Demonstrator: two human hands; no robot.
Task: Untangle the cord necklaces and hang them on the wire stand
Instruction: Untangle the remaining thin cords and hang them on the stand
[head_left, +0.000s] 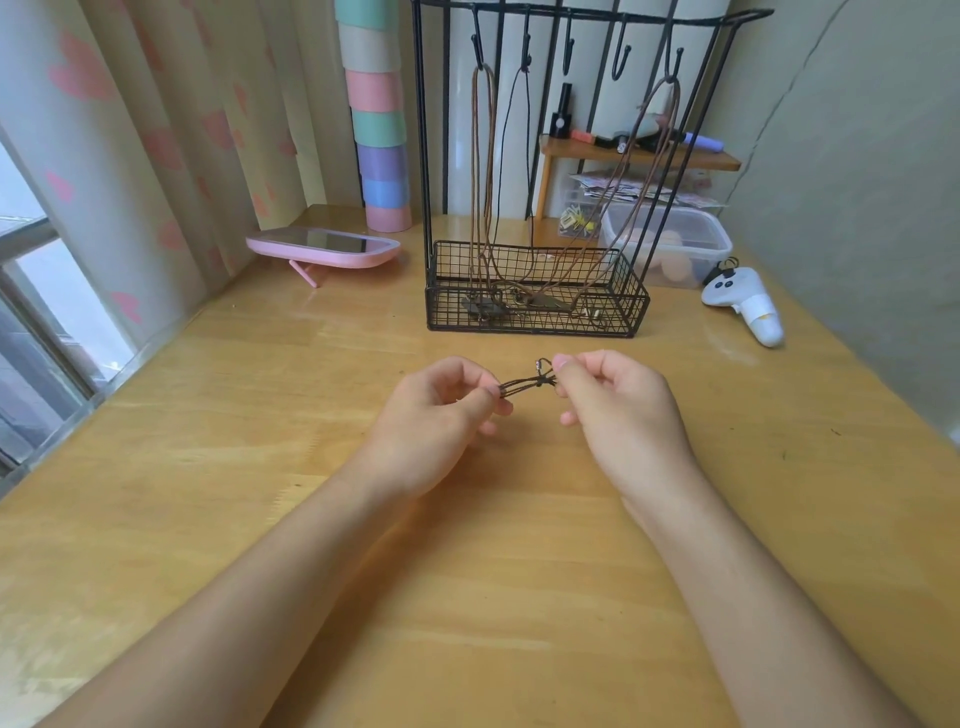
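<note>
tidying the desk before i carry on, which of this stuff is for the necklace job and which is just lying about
For the job: dark cord necklace pinched between left hand and right hand; wire stand; three hung necklaces.
Lying about: pink mirror; white controller; plastic box; pastel cup stack.

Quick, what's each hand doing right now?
Left hand: pinching one end of the dark cord necklace.
Right hand: pinching its other end.

Left grip, right grip, both pinching a cord, forearms angled inward
</note>
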